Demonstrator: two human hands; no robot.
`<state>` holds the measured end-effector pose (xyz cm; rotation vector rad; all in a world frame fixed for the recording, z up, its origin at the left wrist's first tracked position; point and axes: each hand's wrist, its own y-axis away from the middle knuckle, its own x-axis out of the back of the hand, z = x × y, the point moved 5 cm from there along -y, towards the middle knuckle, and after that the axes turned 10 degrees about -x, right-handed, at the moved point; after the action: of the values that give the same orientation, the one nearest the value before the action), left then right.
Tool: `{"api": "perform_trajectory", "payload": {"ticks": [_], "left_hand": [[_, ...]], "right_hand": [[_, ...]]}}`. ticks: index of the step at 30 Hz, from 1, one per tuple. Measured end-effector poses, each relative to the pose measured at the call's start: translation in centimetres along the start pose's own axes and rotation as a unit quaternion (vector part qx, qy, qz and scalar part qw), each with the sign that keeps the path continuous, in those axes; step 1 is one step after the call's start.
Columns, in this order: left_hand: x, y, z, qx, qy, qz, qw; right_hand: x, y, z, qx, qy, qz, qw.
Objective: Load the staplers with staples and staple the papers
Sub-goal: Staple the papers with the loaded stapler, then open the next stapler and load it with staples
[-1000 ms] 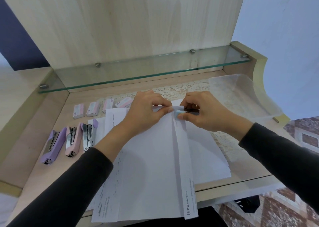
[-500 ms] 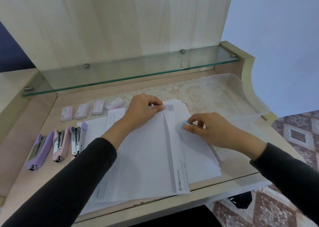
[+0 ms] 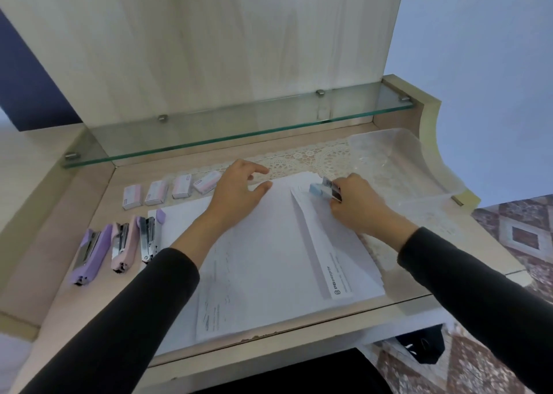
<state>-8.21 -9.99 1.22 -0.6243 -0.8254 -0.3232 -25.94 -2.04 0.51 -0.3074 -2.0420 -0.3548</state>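
Papers [image 3: 269, 262] stacked at desk front, 6 o'clock, with a folded sheet on top. Three staplers [image 3: 121, 245] in a row at the stack's 9 o'clock. Left hand [image 3: 236, 191] rests on the stack's far edge, fingers loose, holding nothing. Right hand [image 3: 357, 206] at the stack's 1 o'clock, fingers curled round blue stapler [image 3: 324, 190] over the far corner. Four staple boxes [image 3: 155, 193] at 10 o'clock. Clear tray [image 3: 419, 154] at 2 o'clock. Glass shelf [image 3: 239, 133] at 12.

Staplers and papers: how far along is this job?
Done: cannot tell if any sheets are stapled yet. In hand: the right hand grips a blue stapler at the top edge of the papers; the left hand rests on them. Left, probably: three staplers lie aside by four staple boxes.
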Motion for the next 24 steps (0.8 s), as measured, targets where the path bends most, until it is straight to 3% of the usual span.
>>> {"api": "perform_trajectory", "payload": {"ticks": [6,12,18,21,24], "left_hand": [[3.4,4.2,-1.1,0.022,-0.006,0.022,1.000],[7.6,8.2,-3.2,0.076,-0.033,0.078,0.994],[12.7,11.0,-5.8,0.198,-0.021,0.168,0.966],[13.8,11.5,-6.4,0.222,-0.046,0.147,0.963],[13.9,11.8,-7.1,0.245,-0.084,0.112,0.959]], "right_hand": [[0.3,-2.3,-0.7,-0.025,0.045,0.114,0.992],[0.2,-2.3,-1.1,-0.030,0.084,0.125,0.988],[-0.4,1.6,-5.1,0.136,0.079,0.114,0.981],[-1.8,3.4,-6.0,0.200,0.074,0.067,0.975],[-3.0,4.0,-5.8,0.212,0.083,0.038,0.973]]}}
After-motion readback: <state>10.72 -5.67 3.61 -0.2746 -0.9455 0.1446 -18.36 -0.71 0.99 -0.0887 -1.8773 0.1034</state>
